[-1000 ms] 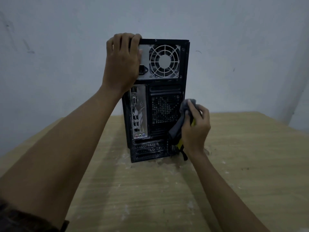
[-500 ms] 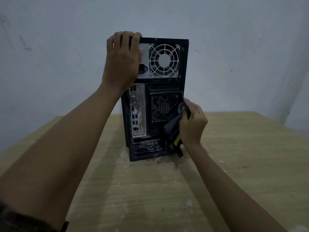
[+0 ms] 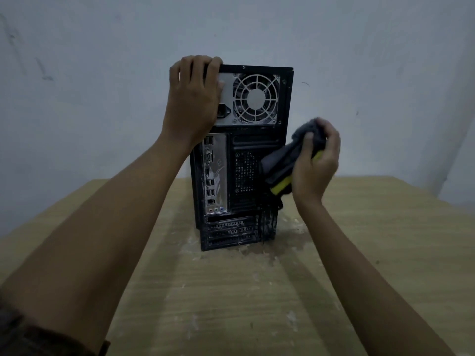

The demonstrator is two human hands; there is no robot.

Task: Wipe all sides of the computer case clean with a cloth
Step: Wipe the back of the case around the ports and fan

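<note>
A black computer case [image 3: 246, 176] stands upright on the wooden table [image 3: 231, 291], its dusty rear panel facing me, with a fan grille at the top and ports on the left. My left hand [image 3: 194, 98] grips the case's top left corner, fingers curled over the top edge. My right hand [image 3: 317, 160] holds a bunched grey cloth with a yellow edge [image 3: 285, 163] at the case's right rear edge, about mid-height. The cloth overlaps the right side of the rear panel.
A plain grey-white wall [image 3: 385, 73] rises close behind the table. White dust and smears lie on the tabletop around the case's base [image 3: 257, 255]. The table's edges show at the far left and far right.
My right hand with the cloth has gone from the lower right of the rear panel up and to the right, level with the case's middle. The left hand stays on the top corner.
</note>
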